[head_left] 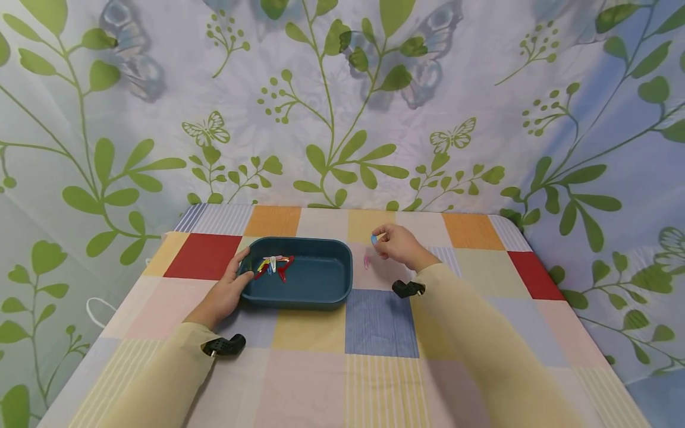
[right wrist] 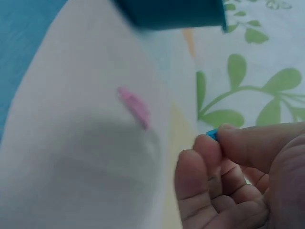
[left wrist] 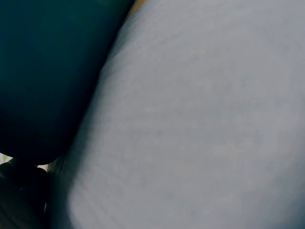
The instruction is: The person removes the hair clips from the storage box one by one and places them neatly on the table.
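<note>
My left hand (head_left: 227, 292) grips the left end of a dark teal tray (head_left: 321, 302), with the thumb over the rim. Inside, toward that end, several hair clips (head_left: 274, 263) in red, yellow, white, blue and pink lie in a loose pile. Right of the tray, above the tablecloth, my right hand (head_left: 398, 244) pinches a small blue clip (right wrist: 212, 134) between thumb and forefinger; the fingers hide most of it. Below those fingertips a pink hair clip (head_left: 366, 262) lies on the cloth. In the left wrist view the tray's side (left wrist: 47, 67) fills the upper left.
A patchwork tablecloth (head_left: 310, 380) covers the table. Behind it hangs a curtain (head_left: 241, 89) with green leaves and butterflies. A black wrist camera sits at each cuff, and a white cable (head_left: 95, 312) loops beyond the table's left edge.
</note>
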